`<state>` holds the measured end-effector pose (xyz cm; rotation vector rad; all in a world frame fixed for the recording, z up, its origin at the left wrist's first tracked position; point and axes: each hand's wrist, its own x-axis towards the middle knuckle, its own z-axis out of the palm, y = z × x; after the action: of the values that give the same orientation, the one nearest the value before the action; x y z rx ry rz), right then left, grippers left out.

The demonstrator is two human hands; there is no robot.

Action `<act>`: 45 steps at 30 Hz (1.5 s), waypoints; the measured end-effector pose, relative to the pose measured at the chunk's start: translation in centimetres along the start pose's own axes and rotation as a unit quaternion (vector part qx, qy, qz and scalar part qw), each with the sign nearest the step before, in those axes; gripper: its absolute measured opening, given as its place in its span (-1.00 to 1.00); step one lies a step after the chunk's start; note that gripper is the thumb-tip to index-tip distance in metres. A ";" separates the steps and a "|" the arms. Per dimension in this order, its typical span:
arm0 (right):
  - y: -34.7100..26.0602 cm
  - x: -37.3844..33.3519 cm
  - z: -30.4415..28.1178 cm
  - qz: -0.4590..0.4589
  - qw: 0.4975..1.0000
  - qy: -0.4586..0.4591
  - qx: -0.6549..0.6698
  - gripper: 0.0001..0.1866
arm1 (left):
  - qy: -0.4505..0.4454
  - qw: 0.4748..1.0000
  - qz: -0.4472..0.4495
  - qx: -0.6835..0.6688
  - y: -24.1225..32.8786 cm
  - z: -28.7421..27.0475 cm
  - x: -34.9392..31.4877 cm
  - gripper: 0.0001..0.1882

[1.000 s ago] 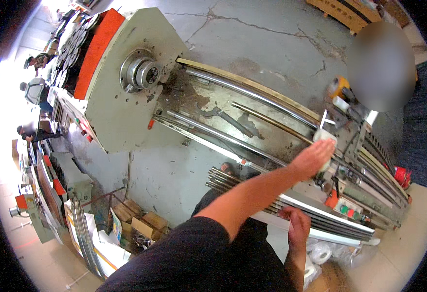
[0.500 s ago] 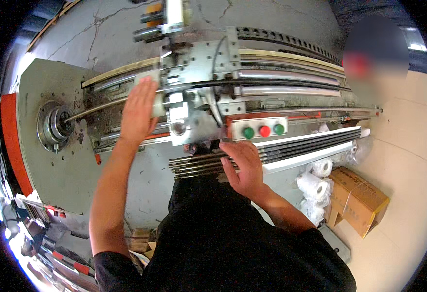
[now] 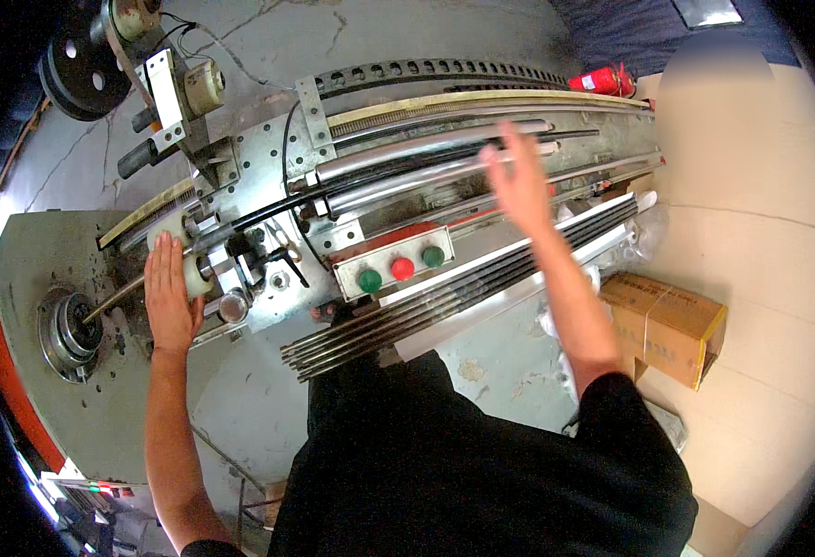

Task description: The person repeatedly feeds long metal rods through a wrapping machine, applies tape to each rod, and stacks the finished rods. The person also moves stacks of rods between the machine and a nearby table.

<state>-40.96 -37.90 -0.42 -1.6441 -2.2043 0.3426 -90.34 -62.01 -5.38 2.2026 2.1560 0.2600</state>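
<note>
My left hand (image 3: pixel 172 295) lies flat with fingers stretched out, on or just above the metal rod (image 3: pixel 129 288) and a white roller (image 3: pixel 196 277) of the machine carriage. That rod runs from the round chuck (image 3: pixel 71 336) at the left. A long black rod (image 3: pixel 282 205) continues the line to the right across the carriage (image 3: pixel 264 153). Over the shiny steel rails (image 3: pixel 398 158) my right hand (image 3: pixel 522 186) is raised, somewhat blurred, its fingers extended and nothing visible in it. Whether it touches a rail, I cannot tell.
A control box (image 3: pixel 343 278) with green and red buttons sits at the carriage's near side. Several dark rods (image 3: pixel 370 334) lie on a white tray (image 3: pixel 445 340) close to my body. Farther right are a cardboard box (image 3: pixel 658 320), a red fire extinguisher (image 3: pixel 602 81) and a blurred person.
My right hand has moved from above the loose rods to over the rails, up and right. The view has shifted; the carriage and my left hand appear nearer the chuck.
</note>
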 end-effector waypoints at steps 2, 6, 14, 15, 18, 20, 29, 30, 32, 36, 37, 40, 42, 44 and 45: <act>11.5 5.0 -0.1 0.042 0.996 0.031 -0.078 -0.15 | 0.021 1.000 0.008 0.003 0.1 0.7 0.3 0.03; 22.9 10.2 0.0 0.085 0.987 -0.061 -0.118 -0.24 | 0.071 0.997 -0.021 0.024 0.2 1.9 -1.4 -0.15; 25.9 10.2 0.6 0.074 0.980 -0.121 -0.141 -0.17 | 0.130 0.990 -0.056 0.014 -0.7 -1.0 -2.3 -0.15; 25.6 10.3 0.3 0.064 0.980 -0.130 -0.137 -0.17 | 0.125 0.983 -0.124 0.053 -0.5 -1.9 -1.4 -0.15; 25.3 10.4 0.3 0.059 0.980 -0.134 -0.136 -0.19 | 0.083 0.984 -0.149 0.045 -4.3 -1.1 -2.1 -0.22; 26.0 10.3 0.0 0.061 0.979 -0.135 -0.138 -0.19 | 0.050 0.986 -0.150 0.044 -5.6 -1.0 -1.9 -0.37; 25.2 9.6 -0.3 0.046 0.976 -0.115 -0.177 -0.18 | -0.037 0.984 -0.165 0.048 -8.2 -1.8 -1.5 -0.58; 25.5 9.6 -0.4 0.046 0.976 -0.118 -0.179 -0.18 | -0.036 0.985 -0.164 0.046 -8.4 -1.7 -1.5 -0.59; 25.2 9.0 -0.4 0.041 0.976 -0.112 -0.182 -0.19 | -0.038 0.986 -0.155 0.051 -9.0 -1.6 -1.7 -0.60; 23.4 7.9 0.1 0.025 0.978 -0.096 -0.185 -0.20 | -0.053 0.984 -0.159 0.053 -9.9 -1.6 -2.2 -0.63; 23.1 7.7 0.1 0.018 0.978 -0.097 -0.184 -0.20 | -0.059 0.984 -0.160 0.055 -10.1 -1.6 -2.2 -0.63; 20.9 7.0 0.2 -0.004 0.979 -0.108 -0.174 -0.22 | -0.070 0.982 -0.162 0.061 -10.9 -1.5 -2.7 -0.64; 18.7 6.7 0.1 -0.012 0.979 -0.123 -0.163 -0.23 | -0.063 0.984 -0.154 0.059 -11.5 -1.4 -3.0 -0.64; 17.6 6.4 0.5 -0.033 0.977 -0.118 -0.174 -0.26 | -0.081 0.982 -0.166 0.049 -11.9 -1.7 -3.1 -0.63; 17.3 6.3 0.6 -0.049 0.977 -0.114 -0.175 -0.27 | -0.089 0.980 -0.171 0.044 -12.0 -1.8 -3.0 -0.63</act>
<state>-27.77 -26.84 -7.06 -1.7338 -2.6307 0.1251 -102.54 -64.84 -5.73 1.7677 2.4274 -0.0477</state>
